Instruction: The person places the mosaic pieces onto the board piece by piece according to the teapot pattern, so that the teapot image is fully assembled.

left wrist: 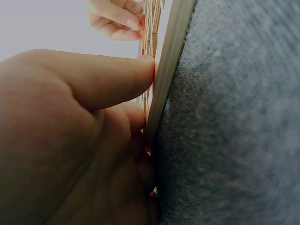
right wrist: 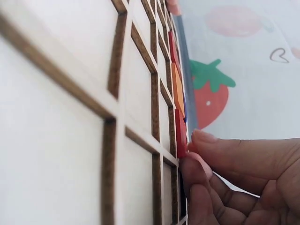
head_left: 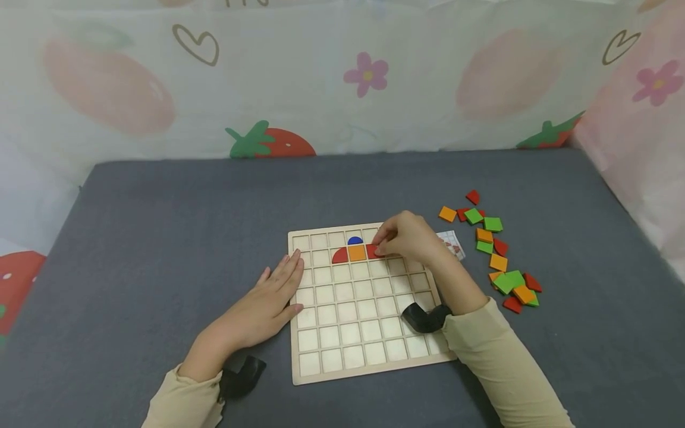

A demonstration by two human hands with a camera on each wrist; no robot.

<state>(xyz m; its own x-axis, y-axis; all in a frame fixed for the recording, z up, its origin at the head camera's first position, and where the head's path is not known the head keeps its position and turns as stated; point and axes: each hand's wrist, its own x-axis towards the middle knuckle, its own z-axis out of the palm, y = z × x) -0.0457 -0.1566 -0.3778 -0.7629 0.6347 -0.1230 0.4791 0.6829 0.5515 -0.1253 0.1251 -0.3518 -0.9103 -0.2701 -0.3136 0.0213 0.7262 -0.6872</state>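
A wooden grid board [head_left: 369, 370] lies on the grey cloth. My left hand [head_left: 270, 306] rests on its left edge, fingers extended over the rim and thumb touching the side. Near the board's top row, my right hand [head_left: 409, 238] pinches at a red tile [head_left: 372, 252] with thumb and fingertips; in the right wrist view that red tile [right wrist: 180, 131] sits in its cell, and the fingertips are at its edge. Beside it are an orange square tile [head_left: 356, 253] and a red tile with a curved edge [head_left: 340, 256]. A blue half-round tile [head_left: 355, 241] lies above the orange one.
Loose green, orange and red tiles [head_left: 498, 263] are scattered right of the board, some overlapping. A small printed card [head_left: 452, 244] lies partly behind the right forearm. Black wrist devices [head_left: 425, 318] are worn on both arms. A patterned curtain [head_left: 321, 89] stands behind the table.
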